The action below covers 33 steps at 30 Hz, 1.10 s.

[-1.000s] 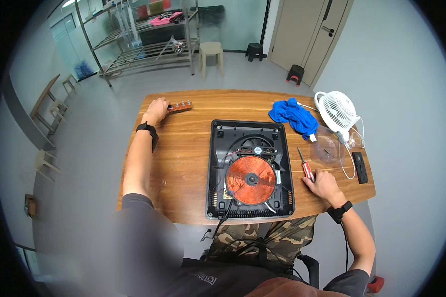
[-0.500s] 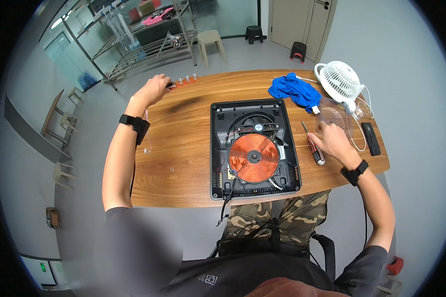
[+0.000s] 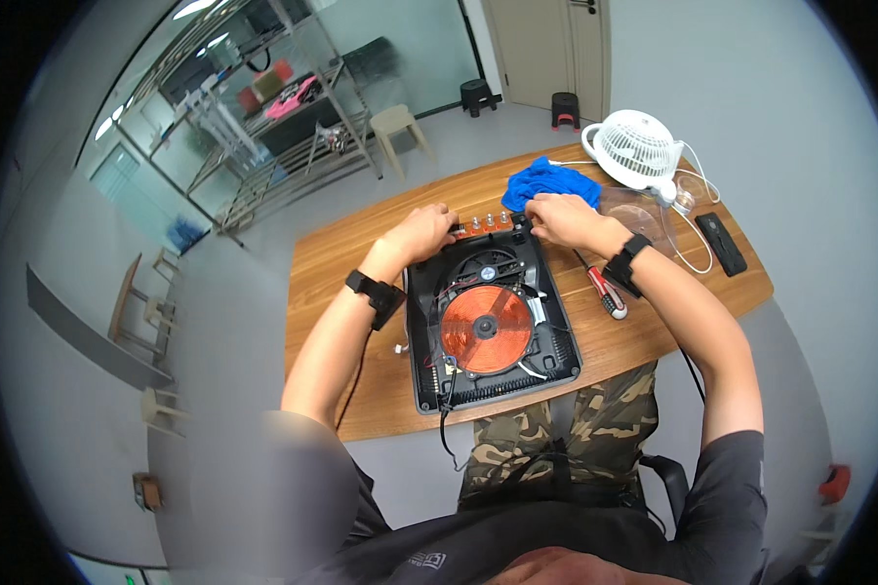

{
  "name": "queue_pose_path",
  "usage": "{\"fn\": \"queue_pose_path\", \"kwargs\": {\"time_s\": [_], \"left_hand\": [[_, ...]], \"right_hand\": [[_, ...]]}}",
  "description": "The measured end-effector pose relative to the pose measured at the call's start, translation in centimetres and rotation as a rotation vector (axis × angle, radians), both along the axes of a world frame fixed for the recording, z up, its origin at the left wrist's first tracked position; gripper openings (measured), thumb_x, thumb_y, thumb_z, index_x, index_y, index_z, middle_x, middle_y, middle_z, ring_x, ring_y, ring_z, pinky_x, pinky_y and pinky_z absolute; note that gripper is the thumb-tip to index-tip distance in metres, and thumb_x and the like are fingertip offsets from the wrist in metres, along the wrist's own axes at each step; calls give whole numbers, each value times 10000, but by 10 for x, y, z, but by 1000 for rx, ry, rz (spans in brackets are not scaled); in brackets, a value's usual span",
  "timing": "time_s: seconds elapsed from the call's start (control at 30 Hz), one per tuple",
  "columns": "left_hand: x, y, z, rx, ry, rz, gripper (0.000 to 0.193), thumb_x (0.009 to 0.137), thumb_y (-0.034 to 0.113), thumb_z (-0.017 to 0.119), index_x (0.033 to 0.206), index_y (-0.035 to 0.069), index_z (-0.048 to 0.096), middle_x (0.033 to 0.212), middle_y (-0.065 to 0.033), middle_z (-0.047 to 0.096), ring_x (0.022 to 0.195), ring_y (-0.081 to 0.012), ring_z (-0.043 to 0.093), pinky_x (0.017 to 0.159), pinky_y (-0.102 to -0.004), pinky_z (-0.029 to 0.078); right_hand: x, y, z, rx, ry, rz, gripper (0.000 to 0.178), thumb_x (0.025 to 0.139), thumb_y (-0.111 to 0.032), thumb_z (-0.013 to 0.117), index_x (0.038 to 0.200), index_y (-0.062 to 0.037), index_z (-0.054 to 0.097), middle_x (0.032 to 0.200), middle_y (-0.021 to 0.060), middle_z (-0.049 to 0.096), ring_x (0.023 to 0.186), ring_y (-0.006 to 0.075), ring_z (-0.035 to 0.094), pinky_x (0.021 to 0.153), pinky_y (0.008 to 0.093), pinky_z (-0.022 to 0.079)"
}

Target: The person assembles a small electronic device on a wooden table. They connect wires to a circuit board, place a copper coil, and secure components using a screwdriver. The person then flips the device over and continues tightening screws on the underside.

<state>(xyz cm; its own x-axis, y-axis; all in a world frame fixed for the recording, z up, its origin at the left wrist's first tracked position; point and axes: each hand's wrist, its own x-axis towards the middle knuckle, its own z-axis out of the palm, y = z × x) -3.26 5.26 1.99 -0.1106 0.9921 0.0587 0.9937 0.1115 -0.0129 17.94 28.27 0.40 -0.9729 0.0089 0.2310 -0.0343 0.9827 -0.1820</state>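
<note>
An opened induction cooker base (image 3: 554, 346), black, lies in front of me with its round copper coil (image 3: 486, 330) and a small fan (image 3: 487, 274) exposed. Across its far edge is a dark strip with several orange-and-silver knob-like parts (image 3: 491, 228). My left hand (image 3: 421, 234) has its fingers closed on the strip's left end. At the other end, my right hand (image 3: 566, 220) is closed, with its fingertips partly hidden against the strip. Whether the strip rests on the base I cannot tell. A red-and-black screwdriver (image 3: 605, 291) lies right of the base.
A blue cloth (image 3: 546, 181) lies just beyond my right hand. Farther right are a white fan (image 3: 636, 148), its cable, a clear plastic sheet (image 3: 642, 216) and a black flat bar (image 3: 720, 244). A black cord (image 3: 446, 434) hangs over the table's near edge.
My left hand has brought the knobbed strip from the table's far left to the far edge of the base. My right hand has moved left from beside the screwdriver to the strip's right end.
</note>
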Motion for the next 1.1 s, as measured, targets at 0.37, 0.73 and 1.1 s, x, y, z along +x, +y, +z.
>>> {"fn": "queue_pose_path", "kwargs": {"time_s": [0.37,0.73,1.1], "left_hand": [[-2,23,-38,-57,-161,41,327,911,232,722,1165,36,662,1154,-194,659,1134,-396,615,964,-481,511],[-5,19,-40,84,-156,-19,295,881,170,747,1109,2,662,1080,-200,665,1055,-413,626,893,-478,528],[-6,14,-50,77,-185,29,338,877,223,756,1140,31,666,1138,-176,664,1113,-385,618,947,-472,509]], "right_hand": [[-30,13,-32,-114,-84,6,260,849,-146,764,1076,-42,689,1029,118,691,996,322,676,841,431,538],[-46,9,-41,-161,-190,-5,363,858,-191,769,1170,-31,674,1066,141,689,1045,338,663,876,442,524],[-60,10,-46,-153,-206,-24,308,852,-176,777,1110,-22,708,1085,190,721,1079,370,677,908,458,539]]}}
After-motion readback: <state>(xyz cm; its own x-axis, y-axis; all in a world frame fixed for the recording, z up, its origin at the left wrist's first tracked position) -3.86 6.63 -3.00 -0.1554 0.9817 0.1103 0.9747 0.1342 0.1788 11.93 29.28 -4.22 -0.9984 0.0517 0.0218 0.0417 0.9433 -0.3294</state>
